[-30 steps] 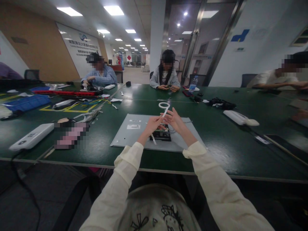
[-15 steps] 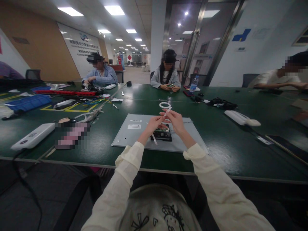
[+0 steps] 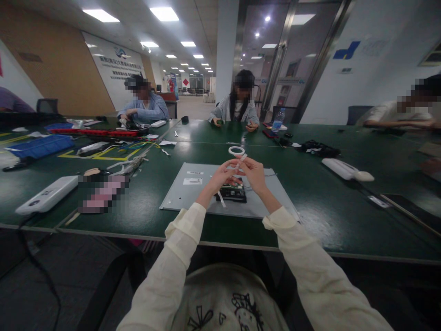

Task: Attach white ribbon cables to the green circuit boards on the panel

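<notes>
Above a grey flat panel, my left hand and my right hand meet with fingertips pinched together. Between them is a thin strip of white tape, its upper end poking past my right fingertips. A white strip end also shows below my left hand; whether it is the same piece I cannot tell. Under my hands, a black device with a green circuit board lies on the panel, partly hidden by my fingers. A white tape ring lies just beyond my hands.
White power strips and a pink blurred item lie at left, near a blue tray and loose cables. Another white power strip, a dark phone-like slab and black cables are at right. Several people sit around the table.
My hands stay almost in place, with slight finger movement on the white strip. The person across the table has moved their hands apart.
</notes>
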### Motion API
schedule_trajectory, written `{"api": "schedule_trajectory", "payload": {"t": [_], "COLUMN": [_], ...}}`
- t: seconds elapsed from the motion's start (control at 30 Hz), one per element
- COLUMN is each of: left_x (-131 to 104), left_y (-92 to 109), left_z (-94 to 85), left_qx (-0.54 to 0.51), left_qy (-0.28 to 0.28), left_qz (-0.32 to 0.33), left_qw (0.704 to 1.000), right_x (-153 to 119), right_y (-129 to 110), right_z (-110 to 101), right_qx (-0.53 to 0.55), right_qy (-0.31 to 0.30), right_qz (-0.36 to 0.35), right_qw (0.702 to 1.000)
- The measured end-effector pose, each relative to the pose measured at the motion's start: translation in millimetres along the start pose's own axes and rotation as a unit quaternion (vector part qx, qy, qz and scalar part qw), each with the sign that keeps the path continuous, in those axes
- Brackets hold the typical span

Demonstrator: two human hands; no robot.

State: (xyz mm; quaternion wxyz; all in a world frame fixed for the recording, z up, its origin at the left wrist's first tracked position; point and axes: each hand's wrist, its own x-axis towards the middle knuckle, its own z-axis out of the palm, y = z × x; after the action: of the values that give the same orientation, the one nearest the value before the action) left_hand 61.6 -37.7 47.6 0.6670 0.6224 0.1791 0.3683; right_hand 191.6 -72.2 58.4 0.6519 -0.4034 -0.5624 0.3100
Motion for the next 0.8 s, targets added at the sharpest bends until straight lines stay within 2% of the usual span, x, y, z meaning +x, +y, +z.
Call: {"api": "schedule_trajectory", "payload": {"t": [0.13,0.27,0.37,0.47,0.53,0.67,0.8], "left_x": [-3.2,-4.8,-3.7,-1.8,-1.3,-0.5,1.6], "left_y": [3.8,3.5,2.0,0.6,-0.2,-3.3,-7.2], "left_z": [2.0,5.2,5.6,4.3,4.0,5.7,6.0], "left_qx": [0.007,0.052,0.078,0.100,0.103,0.102,0.104], "left_qy": [-0.018,-0.060,-0.034,0.029,0.043,0.004,-0.022], "left_qz": [-0.022,-0.074,-0.080,-0.082,-0.075,-0.059,-0.059], "left_qw": [1.000,0.994,0.993,0.991,0.991,0.993,0.993], "right_x": [2.7,11.6,17.0,16.8,14.3,8.8,7.6], "right_y": [0.3,7.6,13.0,11.5,8.2,5.8,10.9], "right_z": [-0.8,-13.4,-23.4,-23.9,-19.2,-8.9,-6.7], "right_qx": [0.018,0.048,0.068,0.087,0.094,0.067,0.055], "right_qy": [0.036,0.121,0.164,0.152,0.120,0.055,0.049], "right_qz": [-0.015,-0.044,-0.023,0.002,0.015,0.046,0.065], "right_qw": [0.999,0.990,0.984,0.985,0.988,0.995,0.995]}}
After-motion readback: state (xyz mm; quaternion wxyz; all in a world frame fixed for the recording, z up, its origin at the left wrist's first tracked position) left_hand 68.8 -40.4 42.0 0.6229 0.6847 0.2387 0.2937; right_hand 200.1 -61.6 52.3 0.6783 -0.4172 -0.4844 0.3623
